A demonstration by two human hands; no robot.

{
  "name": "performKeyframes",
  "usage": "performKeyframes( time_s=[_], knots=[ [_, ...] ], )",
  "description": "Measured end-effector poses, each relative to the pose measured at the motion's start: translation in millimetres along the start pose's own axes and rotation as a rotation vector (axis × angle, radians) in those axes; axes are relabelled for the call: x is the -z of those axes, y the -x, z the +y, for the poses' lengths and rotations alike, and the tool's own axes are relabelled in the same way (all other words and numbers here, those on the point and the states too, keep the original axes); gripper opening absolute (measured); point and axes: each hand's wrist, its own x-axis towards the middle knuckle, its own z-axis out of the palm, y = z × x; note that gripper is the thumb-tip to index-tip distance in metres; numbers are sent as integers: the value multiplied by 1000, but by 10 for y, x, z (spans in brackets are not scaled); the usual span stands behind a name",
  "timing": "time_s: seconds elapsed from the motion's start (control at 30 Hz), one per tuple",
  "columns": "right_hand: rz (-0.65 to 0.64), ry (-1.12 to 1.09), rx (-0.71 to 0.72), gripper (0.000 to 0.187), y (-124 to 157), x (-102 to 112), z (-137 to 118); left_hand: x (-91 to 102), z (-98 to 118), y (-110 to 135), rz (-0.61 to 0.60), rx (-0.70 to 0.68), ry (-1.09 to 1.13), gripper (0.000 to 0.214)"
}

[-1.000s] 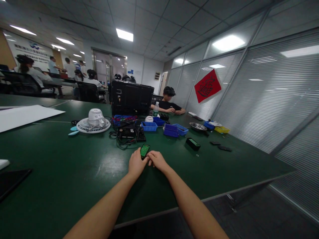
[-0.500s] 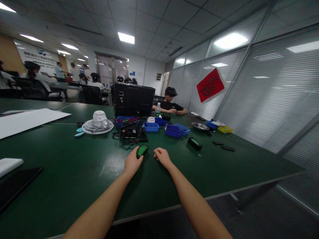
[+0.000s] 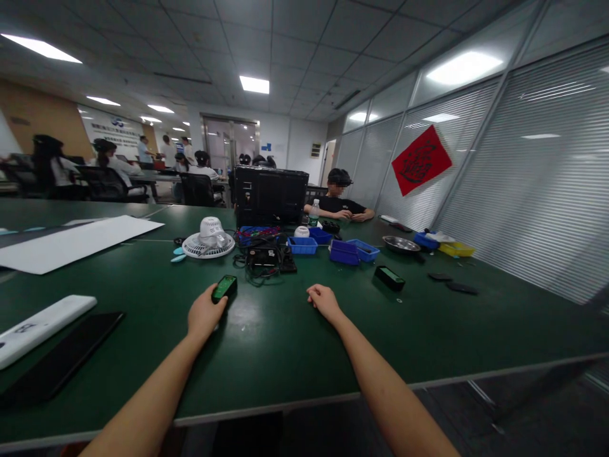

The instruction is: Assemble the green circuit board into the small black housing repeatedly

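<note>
My left hand [image 3: 205, 311] is closed round a small black box with a green circuit board [image 3: 224, 289] showing on its upper face. It holds the box low over the green table, to the left. My right hand [image 3: 325, 299] lies at the table's middle with its fingers curled in. Whether anything is between those fingers is hidden. A second black box with a green face [image 3: 389, 278] rests to the right of my right hand, and a small pale ring [image 3: 399, 300] lies just in front of it.
Beyond my hands are a tangle of cables [image 3: 262, 260], blue bins [image 3: 302, 245], a white fan [image 3: 208, 244], a black-backed monitor [image 3: 271, 197] and a bottle [image 3: 314, 214]. A white bar [image 3: 47, 327] and a black panel [image 3: 66, 355] lie at left. A person [image 3: 339, 200] sits across the table [image 3: 285, 355].
My left hand has moved left with the black box, away from my right hand. The right hand stays curled in about the same place. The view has turned a little left.
</note>
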Motion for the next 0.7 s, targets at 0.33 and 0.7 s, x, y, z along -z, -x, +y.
performKeyframes(
  time_s=[0.33,0.7],
  knots=[
    [-8,18,27,20,-40,-8,56,312,-550,-291,105,238,20,54],
    [-44,65,19,21,-64,-15,81,351,-577,-309,235,292,54,51]
  ],
)
